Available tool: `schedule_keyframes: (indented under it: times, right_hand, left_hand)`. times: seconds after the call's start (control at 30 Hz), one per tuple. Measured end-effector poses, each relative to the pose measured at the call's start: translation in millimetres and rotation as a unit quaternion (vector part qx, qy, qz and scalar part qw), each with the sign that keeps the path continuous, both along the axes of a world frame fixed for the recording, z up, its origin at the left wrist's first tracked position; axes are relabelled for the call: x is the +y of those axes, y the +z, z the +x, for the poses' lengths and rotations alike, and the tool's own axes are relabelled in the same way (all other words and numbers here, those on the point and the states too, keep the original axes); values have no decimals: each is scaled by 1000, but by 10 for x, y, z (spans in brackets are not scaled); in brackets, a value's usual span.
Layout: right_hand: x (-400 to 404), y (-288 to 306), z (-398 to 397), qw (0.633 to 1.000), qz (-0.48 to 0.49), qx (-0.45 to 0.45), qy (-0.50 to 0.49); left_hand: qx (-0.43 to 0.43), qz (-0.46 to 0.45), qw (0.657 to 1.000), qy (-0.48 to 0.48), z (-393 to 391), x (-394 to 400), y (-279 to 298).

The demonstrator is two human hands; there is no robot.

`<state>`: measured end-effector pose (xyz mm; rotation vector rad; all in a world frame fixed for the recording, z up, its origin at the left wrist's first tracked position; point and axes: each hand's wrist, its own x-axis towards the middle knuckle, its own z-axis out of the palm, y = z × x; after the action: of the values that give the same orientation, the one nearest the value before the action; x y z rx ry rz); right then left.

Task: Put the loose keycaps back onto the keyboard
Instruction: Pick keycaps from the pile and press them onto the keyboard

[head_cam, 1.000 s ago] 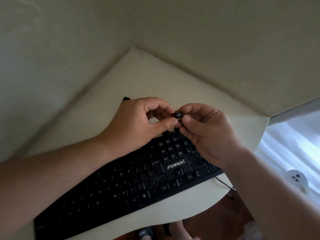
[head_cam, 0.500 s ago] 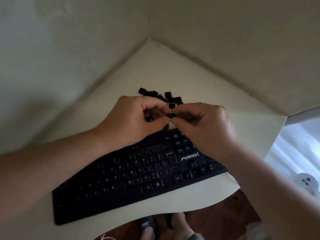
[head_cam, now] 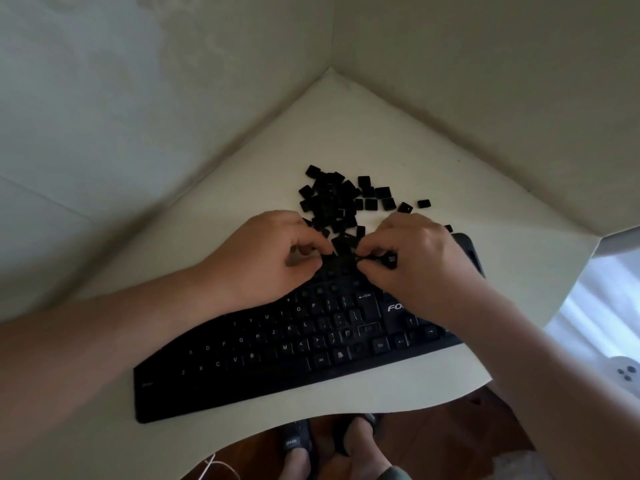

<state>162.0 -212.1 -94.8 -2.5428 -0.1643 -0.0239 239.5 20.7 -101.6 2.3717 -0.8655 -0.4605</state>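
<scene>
both hands (head_cam: 273,254) (head_cam: 415,261) curled, fingertips on keyboard (head_cam: 294,348) top row

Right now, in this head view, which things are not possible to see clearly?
- Keycap being fitted: whatever sits between the right hand fingers is dark and blurred; its legend is unreadable.
- Left hand: curled fingers hide whether it holds anything.
- Keyboard: top rows are covered by both hands; the logo is half hidden by the right wrist.
- Loose keycaps: piled and too dark to count or read.
</scene>
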Motion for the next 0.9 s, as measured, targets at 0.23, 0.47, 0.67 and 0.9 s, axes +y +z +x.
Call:
schedule_keyframes:
  times: [0.23,0.47,0.67,0.9]
  right_hand:
    - [141,-143,23,998,-52,15,20]
    - [163,-68,81,996,-74,45,30]
    - [172,-53,105,995,-80,48,44]
    - [166,-44,79,995,-71,50,46]
  left_hand:
    - [-4,0,1000,-9,-75,-76,-54]
    - [-15,-8,1000,-7,-70,-210,-52]
    - [24,5,1000,-2,-21,-242,-28]
    - [80,39,996,6,68,-273,4]
